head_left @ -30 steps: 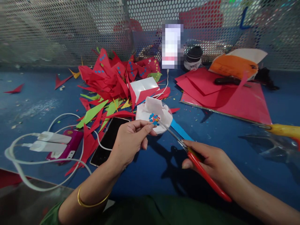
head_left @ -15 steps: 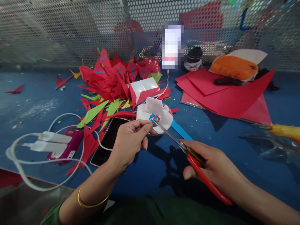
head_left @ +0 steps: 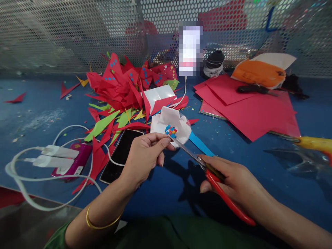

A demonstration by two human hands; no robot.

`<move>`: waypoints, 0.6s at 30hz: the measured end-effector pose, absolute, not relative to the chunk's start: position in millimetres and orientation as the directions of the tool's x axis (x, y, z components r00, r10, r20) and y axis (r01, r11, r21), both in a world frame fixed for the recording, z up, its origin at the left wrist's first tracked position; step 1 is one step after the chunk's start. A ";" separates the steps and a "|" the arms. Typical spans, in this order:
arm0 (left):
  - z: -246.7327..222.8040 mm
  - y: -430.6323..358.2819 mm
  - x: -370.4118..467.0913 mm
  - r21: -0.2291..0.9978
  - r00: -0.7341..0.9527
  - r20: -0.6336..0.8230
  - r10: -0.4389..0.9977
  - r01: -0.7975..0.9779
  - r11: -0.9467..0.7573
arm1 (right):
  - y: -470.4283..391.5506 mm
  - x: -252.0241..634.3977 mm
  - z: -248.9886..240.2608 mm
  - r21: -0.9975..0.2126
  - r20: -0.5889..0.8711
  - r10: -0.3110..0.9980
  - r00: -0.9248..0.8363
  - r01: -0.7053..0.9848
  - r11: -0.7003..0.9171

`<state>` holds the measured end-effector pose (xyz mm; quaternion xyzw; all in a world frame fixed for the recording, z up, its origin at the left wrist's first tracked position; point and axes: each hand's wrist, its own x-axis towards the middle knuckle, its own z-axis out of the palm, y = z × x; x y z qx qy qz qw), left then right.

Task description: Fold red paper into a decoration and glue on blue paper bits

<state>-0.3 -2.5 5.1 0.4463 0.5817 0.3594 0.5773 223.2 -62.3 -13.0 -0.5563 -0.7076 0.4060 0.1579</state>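
My left hand [head_left: 146,155] is closed in a pinch, thumb against forefinger, at the near edge of a white paper-lined dish [head_left: 183,126]. Whatever sits between those fingertips is too small to make out. Small blue, red and yellow paper bits [head_left: 171,130] lie in the dish just beyond. My right hand [head_left: 233,180] grips scissors [head_left: 190,154] with red handles; their blades look closed, and the tips reach the left fingertips. Beside the dish, a blue paper strip [head_left: 201,143] runs toward the right hand, partly hidden by it.
Red folded paper pieces [head_left: 121,83] and green scraps [head_left: 102,126] heap at the back left. A dark phone [head_left: 121,155], chargers with cables [head_left: 57,157] and a lit phone [head_left: 191,50] surround the work. Red sheets [head_left: 241,110] and a yellow-handled tool [head_left: 315,143] lie right.
The raised right part of the top red sheet has dropped and lies lower. Both hands and the scissors stay nearly in place, with the blade tips still at the left fingertips.
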 end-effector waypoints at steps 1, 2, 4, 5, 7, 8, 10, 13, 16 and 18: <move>5.2 -2.6 -0.1 0.933 0.063 -0.351 0.934 0.112 0.343 | -62.0 223.2 -13.0 -0.750 -0.230 0.914 -0.334 0.659 0.052; 5.2 -2.7 0.0 0.932 0.059 -0.352 0.934 0.118 0.344 | -61.9 223.1 -13.0 -0.752 -0.230 0.914 -0.336 0.657 0.053; 5.1 -2.7 0.0 0.929 0.051 -0.355 0.933 0.128 0.346 | -61.8 222.5 -12.4 -0.756 -0.225 0.917 -0.328 0.653 0.048; 5.0 -2.6 -0.2 0.929 0.050 -0.355 0.933 0.127 0.347 | -61.9 222.2 -11.8 -0.759 -0.222 0.920 -0.323 0.650 0.046; 4.6 -2.5 -1.1 0.932 0.062 -0.352 0.934 0.117 0.344 | -62.1 221.4 -10.1 -0.764 -0.214 0.926 -0.312 0.644 0.040; 4.4 -2.5 -1.6 0.933 0.071 -0.351 0.934 0.109 0.343 | -62.2 221.0 -9.2 -0.767 -0.211 0.928 -0.307 0.640 0.038; 4.2 -2.5 -2.4 0.935 0.083 -0.350 0.933 0.092 0.342 | -62.5 220.8 -7.8 -0.774 -0.210 0.931 -0.297 0.633 0.027; 4.2 -2.8 -2.5 0.934 0.081 -0.353 0.932 0.085 0.346 | -62.9 221.5 -8.1 -0.780 -0.206 0.936 -0.285 0.626 0.019; 4.5 -2.8 -1.8 0.935 0.074 -0.350 0.934 0.095 0.342 | -63.1 222.6 -10.5 -0.786 -0.214 0.935 -0.284 0.618 0.008; 4.6 -2.5 -1.4 0.935 0.072 -0.348 0.935 0.099 0.341 | -63.0 223.1 -11.6 -0.797 -0.220 0.932 -0.288 0.603 -0.002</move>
